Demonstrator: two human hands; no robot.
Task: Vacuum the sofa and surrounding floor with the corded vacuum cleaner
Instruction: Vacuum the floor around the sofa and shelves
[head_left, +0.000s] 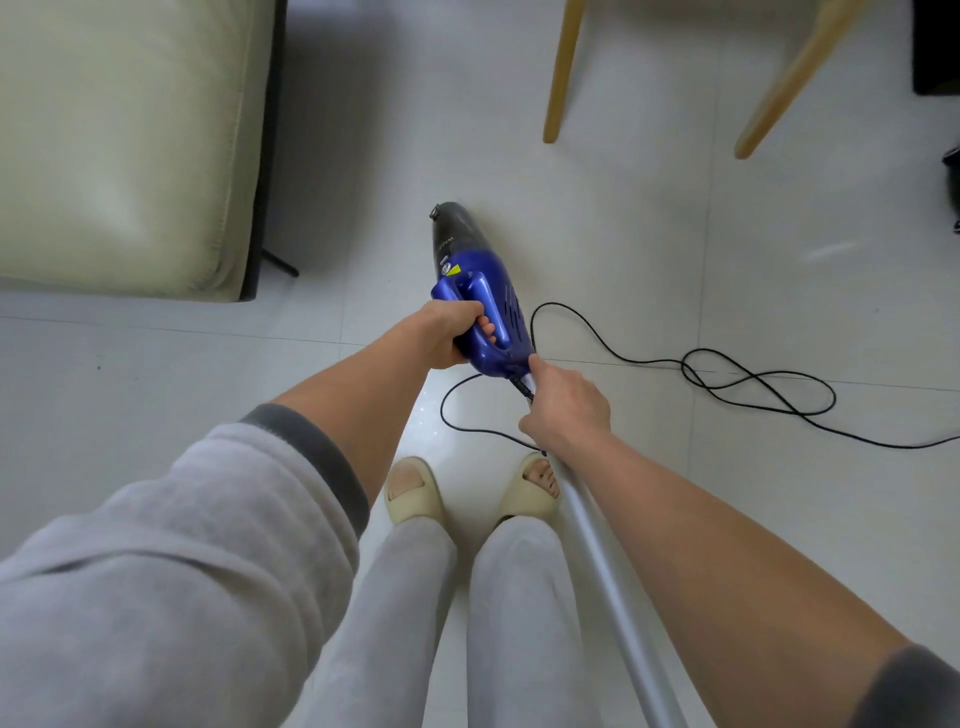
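Note:
The blue corded vacuum cleaner (488, 301) hangs over the white tiled floor, its dark nozzle end pointing away from me. My left hand (449, 332) grips its blue handle. My right hand (563, 405) holds the top of a long silver tube (613, 587) right at the vacuum's rear end, where the black cord (727, 382) leaves it. The cord lies in loose loops on the floor to the right. The cream sofa (119, 145) fills the upper left.
Two wooden chair legs (561, 73) stand on the floor at the top right, with a dark object (935, 47) beyond them at the right edge. My feet in cream slippers (415, 499) stand just below the vacuum. A thin black sofa leg (280, 265) sticks out at the sofa's corner.

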